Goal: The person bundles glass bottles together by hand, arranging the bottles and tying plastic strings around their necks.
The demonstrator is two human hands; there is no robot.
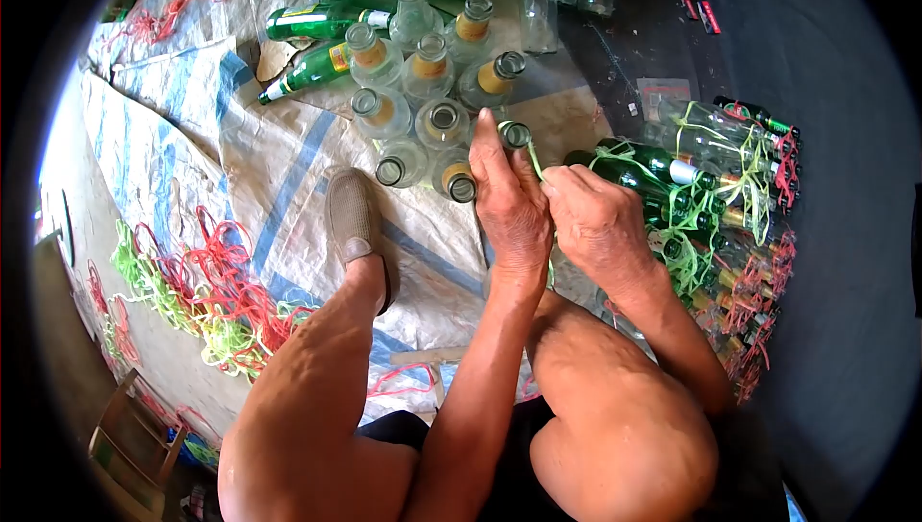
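Observation:
Beside the neck of a clear glass bottle (514, 135), my left hand (512, 200) is closed, its fingers against the bottle and partly hiding it. My right hand (597, 219) is closed on a light green plastic string (534, 155), which runs up to that bottle's neck. A thin length of the string hangs below, between the hands. Just left of my hands stands a tight cluster of upright clear bottles (429, 66), several with yellowish neck labels. The lower part of the held bottle is hidden by my hands.
Green bottles (322, 23) lie behind the cluster. To the right are bottles tied with string (682, 176). Red and green string heaps (216, 282) lie at left on the floor. A striped sheet (288, 167) covers the ground. A wooden chair (130, 455) stands lower left.

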